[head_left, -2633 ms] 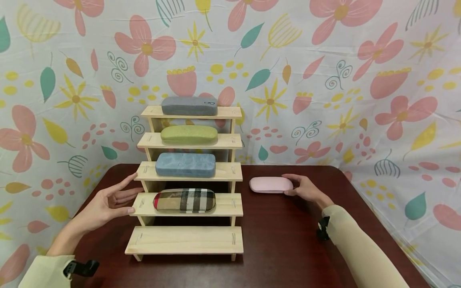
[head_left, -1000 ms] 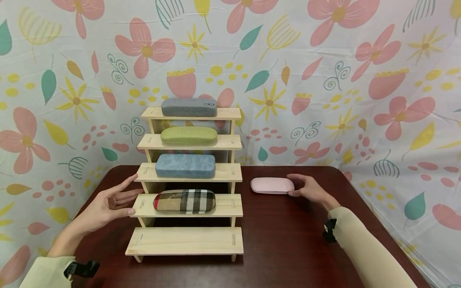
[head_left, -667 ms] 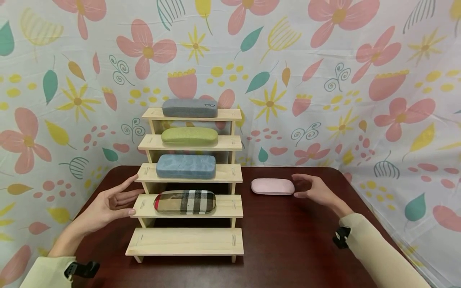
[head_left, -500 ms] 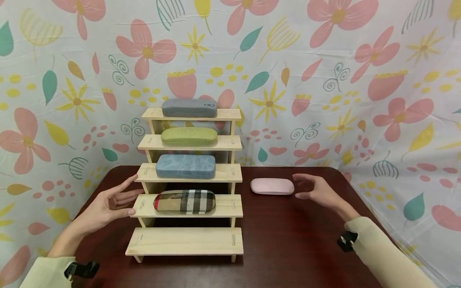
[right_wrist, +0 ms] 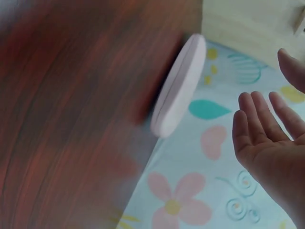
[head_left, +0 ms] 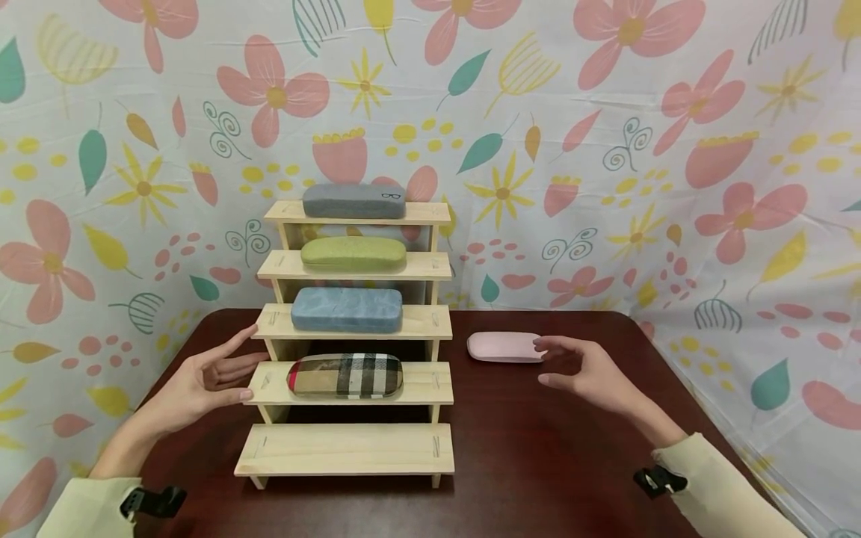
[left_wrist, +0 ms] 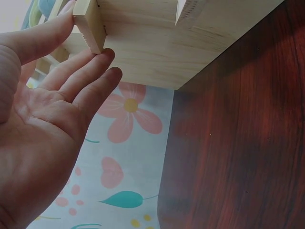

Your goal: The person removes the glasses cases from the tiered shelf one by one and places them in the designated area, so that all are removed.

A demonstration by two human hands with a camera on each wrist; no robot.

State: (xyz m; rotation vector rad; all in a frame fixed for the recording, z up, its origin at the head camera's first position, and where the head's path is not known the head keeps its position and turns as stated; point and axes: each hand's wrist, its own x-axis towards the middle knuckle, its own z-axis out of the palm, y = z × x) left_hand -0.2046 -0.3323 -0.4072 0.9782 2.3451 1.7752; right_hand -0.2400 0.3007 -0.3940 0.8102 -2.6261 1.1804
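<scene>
A stepped wooden display rack (head_left: 350,452) stands on the table. My left hand (head_left: 191,388) holds its left side, thumb and fingers about the end of a board (left_wrist: 93,28). A plaid glasses case (head_left: 345,376), a blue one (head_left: 347,309), a green one (head_left: 353,253) and a grey one (head_left: 353,201) lie on the upper four tiers, one on each. Right of the rack, a pink glasses case (head_left: 501,347) lies on the table. My right hand (head_left: 592,373), fingers parted and holding nothing, overlaps its right end in the head view; the right wrist view shows them apart.
The lowest board of the rack is bare. Dark reddish-brown table (head_left: 531,456) extends to the right and in front. Floral cloth (head_left: 565,149) hangs behind the table and along both sides.
My right hand has let go of the pink glasses case, drawn back to the right, then come slightly left and nearer the front. The left hand stays on the rack.
</scene>
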